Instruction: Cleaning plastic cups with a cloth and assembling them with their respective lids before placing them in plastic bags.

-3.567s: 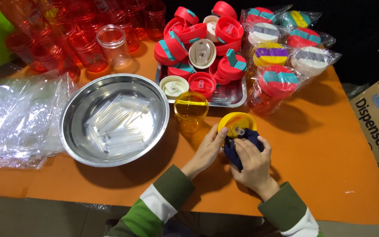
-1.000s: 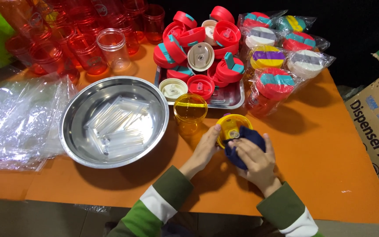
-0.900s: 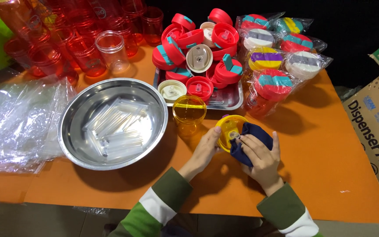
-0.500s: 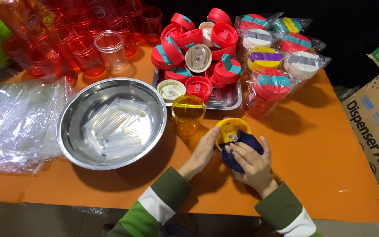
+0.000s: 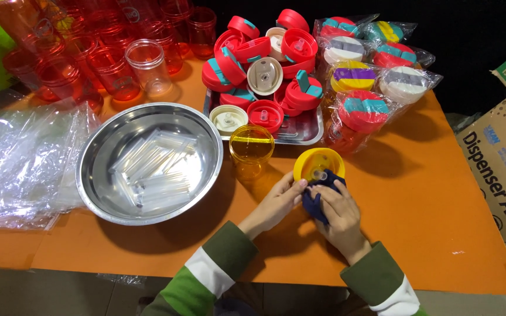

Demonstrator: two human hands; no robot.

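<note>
Yellow plastic sits between my hands just right of the frame's centre: a round yellow lid point(image 5: 318, 166), underside up, tipped toward me so I can see into its inner ring. My left hand point(image 5: 276, 202) steadies its near-left edge, thumb and forefinger pinched on the rim. My right hand point(image 5: 338, 212) has its fingers curled and pressed together over a dark blue cloth point(image 5: 316, 196), pushing the wad against the lid's lower edge, which looks like wiping.

Just above and left of the lid stands a yellow transparent jar point(image 5: 251, 149), upright, mouth open, nothing visible inside, close enough to take this lid. Left of it, in the middle-left of the frame, a wide steel bowl point(image 5: 98, 175) holds a loose heap of clear plastic straws point(image 5: 150, 169) lying flat. Crumpled clear plastic bags point(image 5: 16, 164) spread along the left edge.

Above centre, a shallow metal tray point(image 5: 306, 131) is piled with red lids point(image 5: 265, 58), some with teal flaps, and a few cream ones. To its right, bagged jars point(image 5: 370, 76) with capped tops lean together. Red transparent jars point(image 5: 95, 58) crowd the upper left, one clear among them. At the right edge sits a cardboard box point(image 5: 499, 158).
</note>
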